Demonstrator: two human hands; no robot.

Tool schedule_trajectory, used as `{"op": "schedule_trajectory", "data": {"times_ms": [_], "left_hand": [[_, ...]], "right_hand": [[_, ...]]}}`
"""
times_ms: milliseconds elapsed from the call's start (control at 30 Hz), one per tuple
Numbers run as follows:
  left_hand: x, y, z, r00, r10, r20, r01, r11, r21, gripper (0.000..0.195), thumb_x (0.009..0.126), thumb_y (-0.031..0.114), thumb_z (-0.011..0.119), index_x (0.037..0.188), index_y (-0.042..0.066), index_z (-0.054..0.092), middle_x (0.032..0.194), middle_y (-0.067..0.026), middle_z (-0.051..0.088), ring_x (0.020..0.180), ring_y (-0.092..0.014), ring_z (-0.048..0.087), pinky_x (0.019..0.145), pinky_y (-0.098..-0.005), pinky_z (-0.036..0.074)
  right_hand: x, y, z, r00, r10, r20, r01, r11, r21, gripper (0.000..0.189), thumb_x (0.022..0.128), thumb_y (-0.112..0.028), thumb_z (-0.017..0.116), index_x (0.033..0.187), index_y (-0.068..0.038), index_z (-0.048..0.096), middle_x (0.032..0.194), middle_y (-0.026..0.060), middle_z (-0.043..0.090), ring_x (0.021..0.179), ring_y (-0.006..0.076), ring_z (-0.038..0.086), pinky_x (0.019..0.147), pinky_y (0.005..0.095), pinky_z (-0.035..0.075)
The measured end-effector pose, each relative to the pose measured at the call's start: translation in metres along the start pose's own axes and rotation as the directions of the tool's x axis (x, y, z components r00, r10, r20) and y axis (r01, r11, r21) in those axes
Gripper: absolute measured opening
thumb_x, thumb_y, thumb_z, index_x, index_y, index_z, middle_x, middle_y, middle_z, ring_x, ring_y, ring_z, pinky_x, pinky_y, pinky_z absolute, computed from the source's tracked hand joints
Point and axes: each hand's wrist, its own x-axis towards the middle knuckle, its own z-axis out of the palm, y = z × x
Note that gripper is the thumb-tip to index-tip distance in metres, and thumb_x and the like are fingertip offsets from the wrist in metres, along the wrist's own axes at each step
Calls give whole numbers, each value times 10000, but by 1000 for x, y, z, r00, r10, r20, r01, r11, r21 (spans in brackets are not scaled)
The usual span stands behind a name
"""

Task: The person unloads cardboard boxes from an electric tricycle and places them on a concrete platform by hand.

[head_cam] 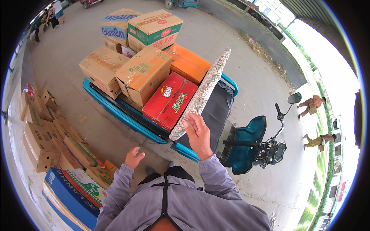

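My right hand is over the near end of a long roll in patterned wrapping, fingers half curled and holding nothing visible. Whether the fingertips touch the roll is unclear. My left hand is in the air beside the cargo tricycle's blue side rail, empty, thumb apart from the bent fingers. The roll lies across the tricycle bed, against a red carton. Beyond the red carton is an orange carton; left of it stands a taped brown carton.
More cardboard cartons fill the bed, including a green-banded one. Flattened and stacked cartons lie on the ground at left, near a blue box. The driver's seat and handlebar are at right. People walk farther off.
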Motion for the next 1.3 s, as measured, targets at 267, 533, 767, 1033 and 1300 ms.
{"op": "schedule_trajectory", "data": {"times_ms": [267,533,767,1033,1300], "left_hand": [[73,43,6,1000,28,-13,-30,977,-210,591,920,233,788,1380,-68,569,1329,-166,647,1252,-232,596,1038,-344,489],[166,60,-7,989,-95,-115,41,913,-407,550,959,414,721,1389,102,582,1210,22,581,1092,-142,505,885,-303,401],[253,67,-37,957,-274,-94,220,899,-379,770,932,625,641,1482,107,493,1521,-55,475,1410,-185,363,1159,-406,239],[289,93,-18,911,-205,357,356,826,-436,571,974,564,611,1383,166,596,1286,-13,670,1161,-198,621,952,-386,491],[273,116,-6,814,-255,523,489,786,-379,694,937,587,640,1438,116,547,1371,-46,630,1232,-233,583,970,-373,457]], "right_hand": [[40,-5,-7,912,-411,15,389,849,-357,346,934,-65,690,1256,19,596,1223,204,623,1012,379,666,873,426,550],[49,12,-15,853,-521,25,502,807,-310,337,861,-45,689,1182,30,620,1188,161,616,1054,336,600,903,429,476],[52,19,-10,820,-572,-16,534,775,-338,327,791,-96,694,1098,2,639,1044,113,589,982,291,585,866,406,458],[54,18,3,838,-536,-98,465,798,-383,305,749,-114,709,1027,3,661,1012,124,597,907,319,569,834,416,460],[52,14,22,828,-506,-242,386,827,-409,175,802,-74,657,960,-3,632,956,150,583,862,350,562,785,442,455]]}}
